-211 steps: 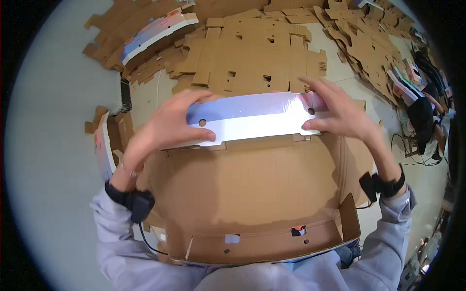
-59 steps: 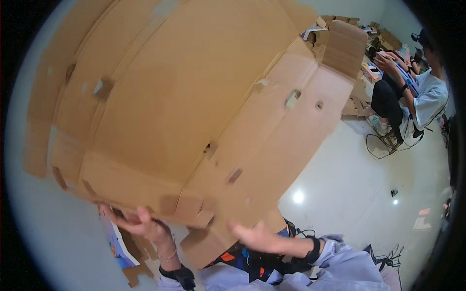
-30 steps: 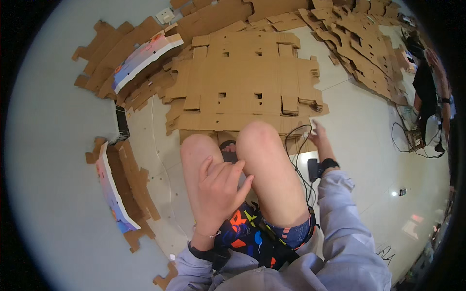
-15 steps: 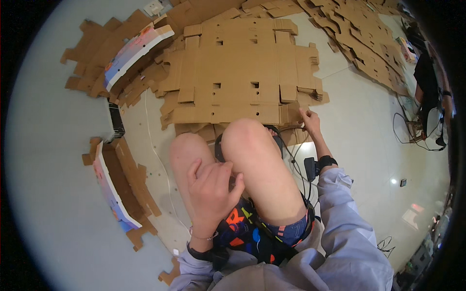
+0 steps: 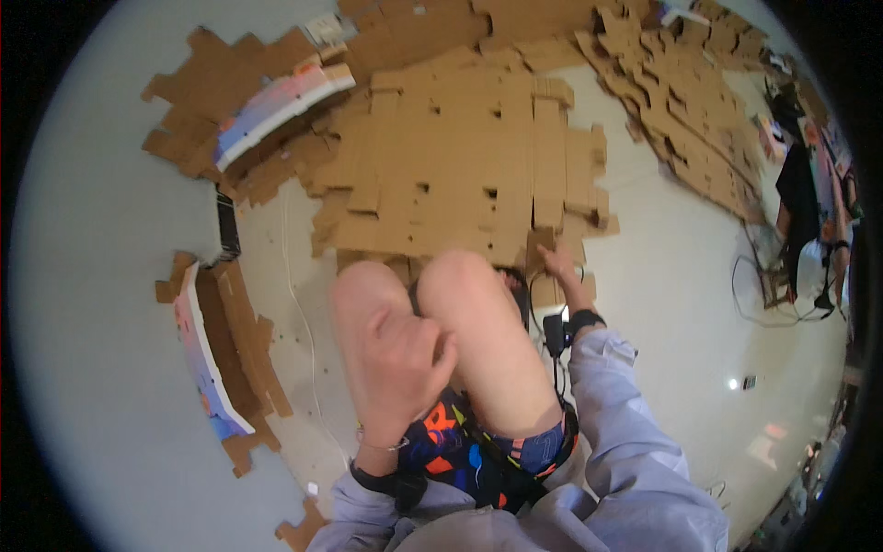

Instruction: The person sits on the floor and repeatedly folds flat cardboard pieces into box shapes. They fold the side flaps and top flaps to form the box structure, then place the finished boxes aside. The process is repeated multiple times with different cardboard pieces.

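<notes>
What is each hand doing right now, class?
Left hand: open, resting on the left thigh, holding nothing.
Right hand: reaching the flat cardboard; grip cannot be told.

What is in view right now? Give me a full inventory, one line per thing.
Flat brown die-cut cardboard blank: one, brown, floor ahead of the knees.
Cardboard stack with colourful printed edge: one, brown, upper left.
Second printed cardboard stack: one, brown, left of the legs.
Loose cardboard blanks: many, brown, upper right.
Small black box: one, left of the blank.
Another person: one, far right edge.
Left hand: resting on the left thigh.
Right hand: touching the blank's near edge.
</notes>
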`<move>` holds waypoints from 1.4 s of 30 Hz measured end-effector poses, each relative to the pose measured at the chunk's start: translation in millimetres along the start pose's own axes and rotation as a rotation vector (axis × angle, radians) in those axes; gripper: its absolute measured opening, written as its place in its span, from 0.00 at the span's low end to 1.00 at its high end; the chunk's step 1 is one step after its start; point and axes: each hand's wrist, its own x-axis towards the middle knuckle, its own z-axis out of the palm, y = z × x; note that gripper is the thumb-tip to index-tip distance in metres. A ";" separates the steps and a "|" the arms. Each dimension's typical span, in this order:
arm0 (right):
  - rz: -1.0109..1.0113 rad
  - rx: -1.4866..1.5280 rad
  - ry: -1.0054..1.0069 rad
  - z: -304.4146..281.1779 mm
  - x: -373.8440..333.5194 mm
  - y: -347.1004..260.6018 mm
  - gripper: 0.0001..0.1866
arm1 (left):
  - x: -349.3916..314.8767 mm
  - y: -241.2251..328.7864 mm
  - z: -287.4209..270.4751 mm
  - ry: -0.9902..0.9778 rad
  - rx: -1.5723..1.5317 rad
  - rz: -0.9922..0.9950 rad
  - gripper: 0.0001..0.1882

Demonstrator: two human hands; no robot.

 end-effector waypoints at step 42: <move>-0.886 -0.476 0.273 -148.7 -336.0 -132.7 0.33 | -131.1 -80.7 -61.5 0.134 0.219 -0.117 0.46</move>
